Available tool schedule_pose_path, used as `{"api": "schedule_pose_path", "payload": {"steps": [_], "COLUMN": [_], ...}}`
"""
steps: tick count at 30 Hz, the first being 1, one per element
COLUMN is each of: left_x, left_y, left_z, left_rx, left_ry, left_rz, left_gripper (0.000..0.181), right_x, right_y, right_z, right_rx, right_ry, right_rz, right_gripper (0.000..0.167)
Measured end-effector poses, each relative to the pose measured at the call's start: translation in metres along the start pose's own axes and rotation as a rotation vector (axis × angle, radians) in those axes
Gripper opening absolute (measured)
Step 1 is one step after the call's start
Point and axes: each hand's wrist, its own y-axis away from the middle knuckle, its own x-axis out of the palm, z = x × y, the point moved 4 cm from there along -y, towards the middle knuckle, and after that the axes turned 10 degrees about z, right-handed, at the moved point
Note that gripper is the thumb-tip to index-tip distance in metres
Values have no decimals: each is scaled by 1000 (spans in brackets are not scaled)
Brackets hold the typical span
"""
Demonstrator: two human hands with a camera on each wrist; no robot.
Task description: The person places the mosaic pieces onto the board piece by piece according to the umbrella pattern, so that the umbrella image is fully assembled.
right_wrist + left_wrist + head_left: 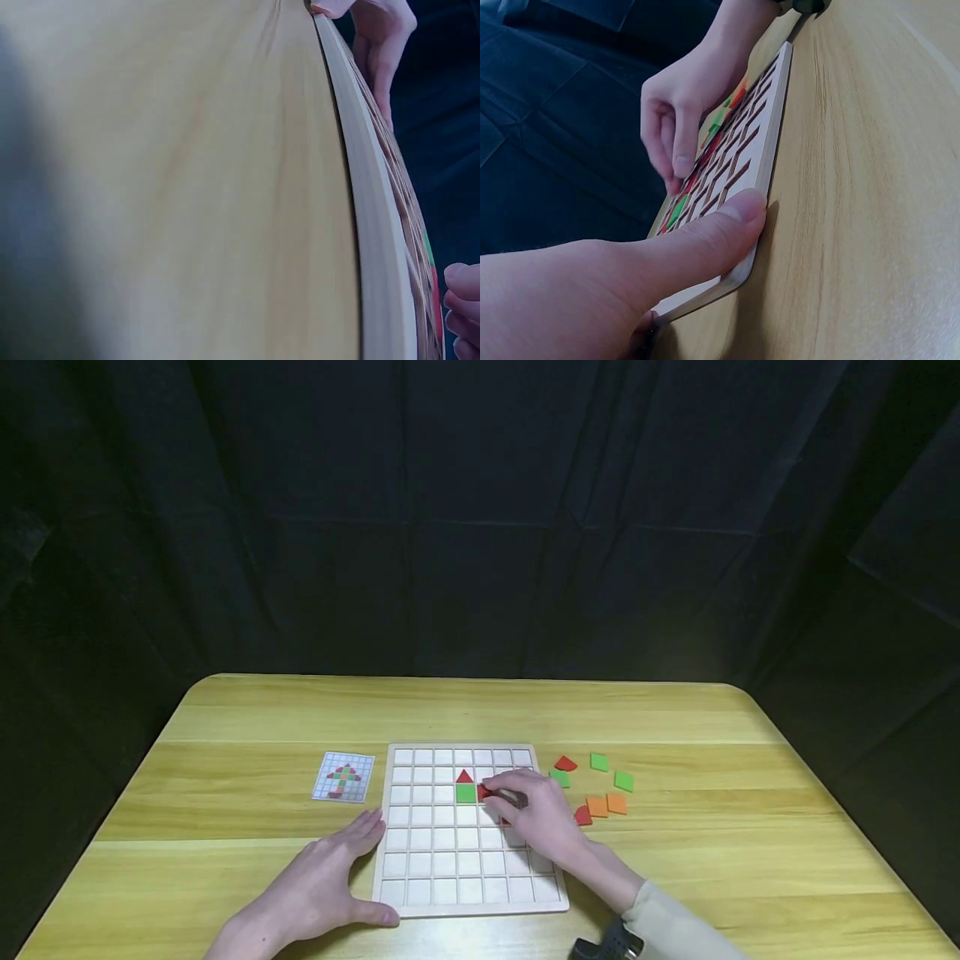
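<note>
A white grid board lies flat on the table. My left hand rests against its near left corner, thumb on the corner and fingers spread along the left edge. Over the board's right half, my right hand pinches a red piece with thumb and fingertips, at the square right of a green square tile. That piece's full shape is hidden by the fingers. A red triangle sits just above the green tile. In the left wrist view the right fingertips reach down to the board's surface.
A small picture card with a coloured grid pattern lies left of the board. To the right are scattered green tiles, orange tiles and red pieces. The wooden table ends at a dark curtain.
</note>
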Motion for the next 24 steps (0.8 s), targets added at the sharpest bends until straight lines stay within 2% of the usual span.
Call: {"api": "schedule_pose_path", "payload": {"steps": [7, 14, 17, 24], "left_x": [-1, 0, 0, -1], "left_y": [2, 2, 2, 2], "left_z": [1, 0, 0, -1], "left_rx": [-1, -2, 0, -2], "left_ry": [7, 10, 11, 8], "left_rz": [3, 5, 6, 5], "left_gripper": [117, 117, 117, 117], "right_x": [-23, -56, -72, -103], "right_y": [20, 44, 54, 73], "right_z": [-21, -47, -59, -86], "right_rx": [30, 59, 97, 179], "right_ry": [9, 132, 150, 274], "right_rz": [-47, -141, -179, -284], "right_gripper": [16, 25, 26, 26]}}
